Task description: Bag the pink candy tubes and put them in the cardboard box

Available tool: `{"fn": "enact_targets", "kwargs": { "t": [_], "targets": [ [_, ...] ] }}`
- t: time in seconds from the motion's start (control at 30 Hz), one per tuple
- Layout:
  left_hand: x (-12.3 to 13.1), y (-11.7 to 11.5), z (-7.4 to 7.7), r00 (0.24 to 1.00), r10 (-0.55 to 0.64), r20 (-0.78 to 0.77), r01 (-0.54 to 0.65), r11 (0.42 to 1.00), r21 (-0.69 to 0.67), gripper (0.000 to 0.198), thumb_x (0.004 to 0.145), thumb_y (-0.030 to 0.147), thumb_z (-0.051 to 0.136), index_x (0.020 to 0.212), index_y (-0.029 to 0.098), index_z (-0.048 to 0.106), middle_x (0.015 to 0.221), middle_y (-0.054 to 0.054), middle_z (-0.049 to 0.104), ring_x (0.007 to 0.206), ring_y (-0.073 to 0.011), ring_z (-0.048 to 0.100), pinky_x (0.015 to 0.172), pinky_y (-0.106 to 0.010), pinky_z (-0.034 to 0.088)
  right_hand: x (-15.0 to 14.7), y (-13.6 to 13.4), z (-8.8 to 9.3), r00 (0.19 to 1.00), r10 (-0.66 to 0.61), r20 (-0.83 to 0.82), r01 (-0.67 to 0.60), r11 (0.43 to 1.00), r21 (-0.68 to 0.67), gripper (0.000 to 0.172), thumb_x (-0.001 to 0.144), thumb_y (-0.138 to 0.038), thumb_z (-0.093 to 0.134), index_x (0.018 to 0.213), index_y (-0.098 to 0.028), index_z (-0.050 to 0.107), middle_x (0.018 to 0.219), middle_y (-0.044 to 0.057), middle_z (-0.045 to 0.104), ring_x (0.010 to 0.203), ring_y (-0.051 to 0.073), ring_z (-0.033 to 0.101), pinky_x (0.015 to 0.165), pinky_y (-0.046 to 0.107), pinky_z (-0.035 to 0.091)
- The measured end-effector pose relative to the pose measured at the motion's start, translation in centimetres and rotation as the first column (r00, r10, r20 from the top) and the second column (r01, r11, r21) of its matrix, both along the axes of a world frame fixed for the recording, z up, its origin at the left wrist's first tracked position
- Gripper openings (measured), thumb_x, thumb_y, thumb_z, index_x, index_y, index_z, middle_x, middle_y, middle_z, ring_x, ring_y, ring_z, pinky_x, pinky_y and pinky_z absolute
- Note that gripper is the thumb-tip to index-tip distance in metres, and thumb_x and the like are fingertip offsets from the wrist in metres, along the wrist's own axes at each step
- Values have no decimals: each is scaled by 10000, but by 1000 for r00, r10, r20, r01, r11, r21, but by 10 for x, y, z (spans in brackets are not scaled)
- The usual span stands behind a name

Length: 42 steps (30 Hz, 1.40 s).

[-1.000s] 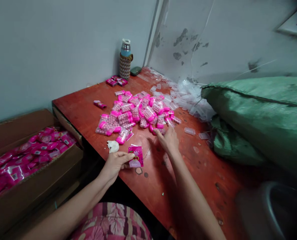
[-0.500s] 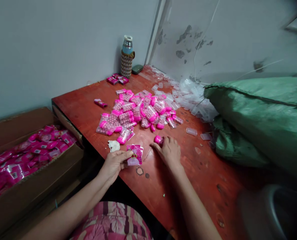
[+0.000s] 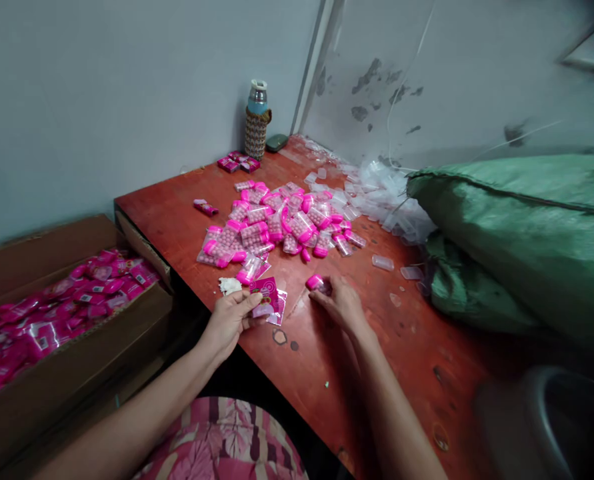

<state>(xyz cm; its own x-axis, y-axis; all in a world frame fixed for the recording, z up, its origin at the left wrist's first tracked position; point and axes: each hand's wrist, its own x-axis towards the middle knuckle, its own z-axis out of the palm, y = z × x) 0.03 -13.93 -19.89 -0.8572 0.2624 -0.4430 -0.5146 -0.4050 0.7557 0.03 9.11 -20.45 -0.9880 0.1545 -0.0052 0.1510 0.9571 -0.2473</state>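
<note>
My left hand (image 3: pixel 231 317) pinches a small pink printed packet (image 3: pixel 268 299) just above the red table (image 3: pixel 327 347) near its front edge. My right hand (image 3: pixel 341 301) grips a small clear candy container with a pink cap (image 3: pixel 317 283), a short way to the right of the packet. Behind both hands lies a heap of several such pink-capped containers (image 3: pixel 277 223) filled with pink balls. A crumpled white scrap (image 3: pixel 229 285) rests on the table right beside my left hand.
A cardboard box (image 3: pixel 51 373) full of pink packets stands at the left, below the table. A big green sack (image 3: pixel 521 233) covers the table's right. Clear empty containers (image 3: pixel 381 193) are piled by the wall. A bottle (image 3: pixel 257 127) stands in the far corner.
My right hand took one pink-capped container from the heap and drew it back toward the packet. My left hand kept hold of the pink packet and tilted it slightly.
</note>
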Motion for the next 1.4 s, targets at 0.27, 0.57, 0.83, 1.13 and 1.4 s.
{"fn": "enact_targets", "kwargs": {
  "t": [0.27,0.57,0.83,1.13,1.4],
  "targets": [
    [-6,4,2,998,26,60,-28,999,43,119,699,204,636,719,98,588,642,-45,639,536,-107,599,496,-202,511,25,-16,-1,995,-43,-91,43,999,0,309,835,-438,402,903,-189,571,914,104,592,802,222,549,595,278,355],
    [0,11,10,996,-59,-61,59,998,-2,198,670,276,659,716,84,635,637,-49,646,562,-125,601,585,-265,523,26,-62,31,987,-143,-74,-5,430,-903,368,717,-393,589,1018,-187,541,775,29,615,619,149,555,586,284,429],
    [5,2,8,956,-274,-99,276,961,3,278,698,350,620,772,85,659,696,-81,664,581,-160,614,635,-336,516,28,-87,13,985,-166,38,44,30,-999,273,655,-262,674,881,-204,531,617,-47,581,539,105,543,546,232,428],
    [0,-4,4,995,-90,51,94,992,-82,217,583,286,724,622,88,645,585,-35,624,550,-104,573,558,-222,490,52,-36,27,949,-237,-207,93,840,-534,273,794,-385,492,932,-174,595,869,70,625,711,179,568,662,307,435],
    [5,5,11,999,-37,-25,36,998,-55,194,617,281,700,637,99,635,594,-31,627,542,-110,574,533,-220,479,50,-56,23,972,-129,-195,11,858,-514,276,786,-393,508,984,-214,578,985,82,591,917,235,529,772,364,410]
  ]
}}
